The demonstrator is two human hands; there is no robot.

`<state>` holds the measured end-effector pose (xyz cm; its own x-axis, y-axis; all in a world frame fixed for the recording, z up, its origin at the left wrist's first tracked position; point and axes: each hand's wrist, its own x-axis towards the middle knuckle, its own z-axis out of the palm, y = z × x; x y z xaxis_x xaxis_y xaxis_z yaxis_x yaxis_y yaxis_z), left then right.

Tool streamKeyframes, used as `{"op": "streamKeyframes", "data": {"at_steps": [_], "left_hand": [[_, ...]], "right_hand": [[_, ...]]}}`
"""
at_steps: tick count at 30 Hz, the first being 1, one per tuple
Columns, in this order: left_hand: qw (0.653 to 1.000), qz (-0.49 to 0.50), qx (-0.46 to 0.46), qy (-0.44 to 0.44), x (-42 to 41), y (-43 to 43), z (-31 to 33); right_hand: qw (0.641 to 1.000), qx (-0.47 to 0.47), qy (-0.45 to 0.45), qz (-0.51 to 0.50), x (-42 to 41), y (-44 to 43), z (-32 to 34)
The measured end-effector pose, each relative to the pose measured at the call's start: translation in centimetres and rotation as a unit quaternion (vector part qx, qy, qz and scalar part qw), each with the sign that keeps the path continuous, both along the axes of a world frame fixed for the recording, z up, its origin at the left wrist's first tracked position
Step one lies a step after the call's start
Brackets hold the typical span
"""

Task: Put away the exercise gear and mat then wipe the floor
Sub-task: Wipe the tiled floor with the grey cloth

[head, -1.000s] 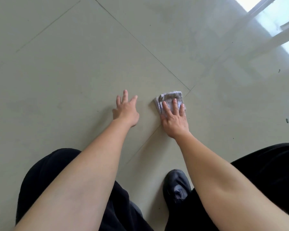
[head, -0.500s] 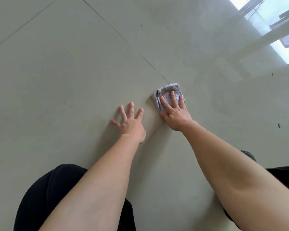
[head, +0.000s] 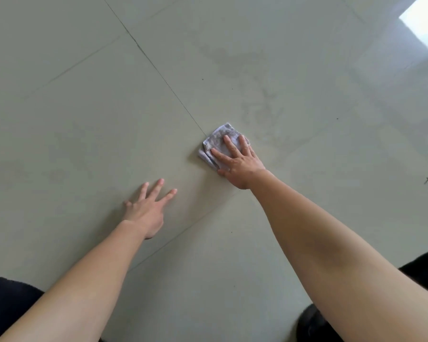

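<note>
Several dark specks [head: 337, 118] on floor [head: 84, 144] beyond cloth [head: 218, 139], right hand [head: 240, 164] fingers flat atop it, left hand [head: 148, 211] fingers wide

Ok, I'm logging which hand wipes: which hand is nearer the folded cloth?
Right. The right hand presses flat on the cloth, fingers spread over it. The left hand rests on bare floor, apart from the cloth, to its left and nearer the person.

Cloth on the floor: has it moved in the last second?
Yes. The cloth slid right across the tile joint, which now meets its left edge.
</note>
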<state>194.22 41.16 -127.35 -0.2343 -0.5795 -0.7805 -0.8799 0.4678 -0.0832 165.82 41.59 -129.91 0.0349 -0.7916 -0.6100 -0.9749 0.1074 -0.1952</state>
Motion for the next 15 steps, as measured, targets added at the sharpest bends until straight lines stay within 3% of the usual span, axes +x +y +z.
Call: {"op": "streamKeyframes", "data": {"at_steps": [4,6,8,10,15], "left_hand": [[0.994,0.059,0.024,-0.09,-2.9,0.5,1.0],[0.984,0.145,0.04,-0.098,-5.7,1.2,1.5],[0.965,0.252,0.057,-0.045,-9.0,2.3,1.7],[0.953,0.296,0.059,0.022,-12.2,3.3,1.9],[0.961,0.257,-0.039,0.089,-16.8,4.0,3.9]], "right_hand": [[1.0,-0.008,-0.013,0.006,-6.0,0.1,-0.3],[0.999,0.001,-0.014,-0.039,-10.7,1.1,0.1],[0.996,0.015,-0.01,-0.083,-15.2,2.1,0.6],[0.994,0.028,-0.002,-0.102,-18.2,2.5,0.8],[0.995,0.014,-0.013,-0.097,-18.6,2.4,-0.1]]}}
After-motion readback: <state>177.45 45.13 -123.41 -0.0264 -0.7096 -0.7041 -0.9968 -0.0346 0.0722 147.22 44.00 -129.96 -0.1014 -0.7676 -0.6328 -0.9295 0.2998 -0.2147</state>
